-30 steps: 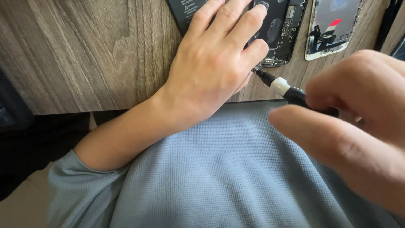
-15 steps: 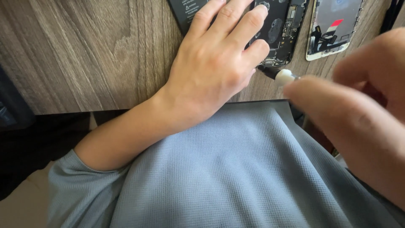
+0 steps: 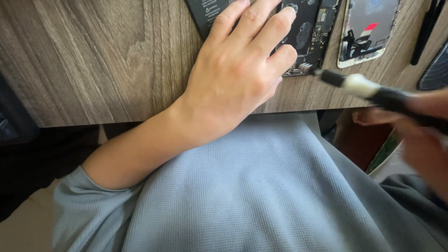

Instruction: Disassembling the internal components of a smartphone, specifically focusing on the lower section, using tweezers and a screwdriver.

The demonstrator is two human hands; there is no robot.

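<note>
Left hand: the left hand lies palm down with its fingers spread flat over the opened phone body at the far edge of view, pressing on it rather than pinching it.
Right hand: the right hand, blurred at the right, is closed around the rear of a screwdriver; exact finger placement cannot be told.
Screwdriver: a slim black shaft with a white band, slanting from the right hand up and left; its tip sits at the near right corner of the phone body, just beside the left hand's little finger.
Phone body: dark, rectangular, with circuit parts and small metal pieces showing along its right side; mostly covered by the left hand's fingers.
Around it: a black flat battery lies far left of the fingers; a detached screen panel with a pale rim lies to the right of the phone body, close but apart; a thin black tool and a dark rounded object sit at the far right.
In the way: the left hand hides most of the phone body.
Bench: the bench is grey-brown wood grain, smooth; its near edge runs across the middle, with wide bare surface to the left.
Near side: a grey waffle-knit shirt fills the foreground below the bench edge.
</note>
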